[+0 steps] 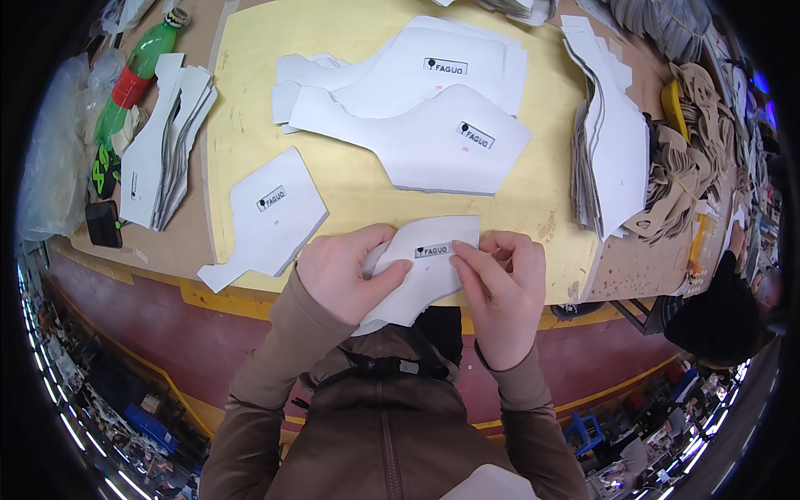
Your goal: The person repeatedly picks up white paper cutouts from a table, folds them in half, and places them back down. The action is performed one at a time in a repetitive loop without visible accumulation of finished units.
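Note:
Close to the table's near edge, my left hand (354,271) grips a white cut shoe-upper piece (410,292), thumb on top and fingers beneath. This piece is bent and bears a small grey rectangular label (433,250). At the label's right end, the thumb and fingertips of my right hand (508,287) press together on the piece; the exact contact is partly hidden. Left of my hands lies a similar flat white piece (279,212). Beyond them, another labelled piece (433,146) rests against a stack of white pieces (400,71).
A yellow sheet (242,83) covers the middle of the table. Stacks of white pieces stand left (162,158) and right (617,158). A green bottle (150,50) and a black phone-like object (103,223) lie left, beige bundled pieces (675,175) right. Another person's arm (721,292) shows far right.

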The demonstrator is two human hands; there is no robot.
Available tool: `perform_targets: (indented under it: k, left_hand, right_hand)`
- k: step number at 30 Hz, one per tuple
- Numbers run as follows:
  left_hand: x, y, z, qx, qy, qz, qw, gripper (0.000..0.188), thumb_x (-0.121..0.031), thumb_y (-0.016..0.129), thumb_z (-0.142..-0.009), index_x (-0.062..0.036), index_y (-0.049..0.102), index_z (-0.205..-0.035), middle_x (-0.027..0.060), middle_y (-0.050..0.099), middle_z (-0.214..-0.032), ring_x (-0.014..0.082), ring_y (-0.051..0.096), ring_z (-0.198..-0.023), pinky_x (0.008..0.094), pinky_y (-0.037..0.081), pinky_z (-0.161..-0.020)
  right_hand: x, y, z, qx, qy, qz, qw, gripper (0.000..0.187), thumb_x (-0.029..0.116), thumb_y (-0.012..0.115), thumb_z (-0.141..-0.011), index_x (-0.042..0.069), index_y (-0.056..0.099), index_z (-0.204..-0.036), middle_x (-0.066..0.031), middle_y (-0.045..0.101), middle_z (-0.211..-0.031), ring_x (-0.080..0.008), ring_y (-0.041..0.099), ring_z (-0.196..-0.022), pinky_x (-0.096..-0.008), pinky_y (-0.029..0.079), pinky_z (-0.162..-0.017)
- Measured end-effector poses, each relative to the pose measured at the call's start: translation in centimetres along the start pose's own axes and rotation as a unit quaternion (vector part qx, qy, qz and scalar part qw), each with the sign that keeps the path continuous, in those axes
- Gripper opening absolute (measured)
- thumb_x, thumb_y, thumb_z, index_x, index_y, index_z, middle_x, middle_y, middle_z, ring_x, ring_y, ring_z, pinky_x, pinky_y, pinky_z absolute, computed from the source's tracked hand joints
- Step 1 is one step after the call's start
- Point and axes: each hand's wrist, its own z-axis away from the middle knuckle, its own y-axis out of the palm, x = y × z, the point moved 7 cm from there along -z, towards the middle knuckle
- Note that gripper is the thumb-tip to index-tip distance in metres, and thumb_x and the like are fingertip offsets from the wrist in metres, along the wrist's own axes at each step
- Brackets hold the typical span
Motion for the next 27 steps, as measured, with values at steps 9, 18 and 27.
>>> perform_targets:
  k: [9,18,27]
  left_hand:
    - [-0.8,0.1,0.2,-0.045,0.055,-0.047,0.996,0.028,-0.02,0.076,-0.085,-0.0031,0.069,-0.106,0.0159,0.072,-0.082,0.0327,0.069,-0.067,0.0365,0.054,-0.062]
    - [-1.3,0.2,0.1,-0.04,0.046,-0.081,0.995,0.03,-0.021,0.075,-0.085,-0.0019,0.068,-0.107,0.0173,0.072,-0.085,0.0363,0.069,-0.07,0.0395,0.054,-0.064]
    - [-1.2,0.2,-0.1,-0.041,0.041,-0.066,0.996,0.029,-0.023,0.074,-0.085,-0.0019,0.069,-0.105,0.0174,0.072,-0.084,0.0369,0.069,-0.07,0.0415,0.054,-0.065]
  right_hand:
    - [0.4,0.4,0.0,0.016,-0.059,-0.033,0.998,0.031,-0.007,0.076,-0.074,0.0,0.074,-0.105,-0.0111,0.063,-0.106,-0.0287,0.062,-0.092,-0.0381,0.051,-0.077]
    - [0.0,0.5,0.1,0.026,-0.045,-0.058,0.997,0.028,-0.008,0.075,-0.078,-0.002,0.073,-0.105,-0.0124,0.062,-0.106,-0.0281,0.061,-0.091,-0.0374,0.052,-0.074]
    - [-1.7,0.3,-0.4,0.016,0.085,-0.165,0.982,0.037,-0.004,0.079,-0.08,0.0,0.07,-0.116,-0.0085,0.06,-0.108,-0.0151,0.058,-0.084,-0.0276,0.051,-0.075]
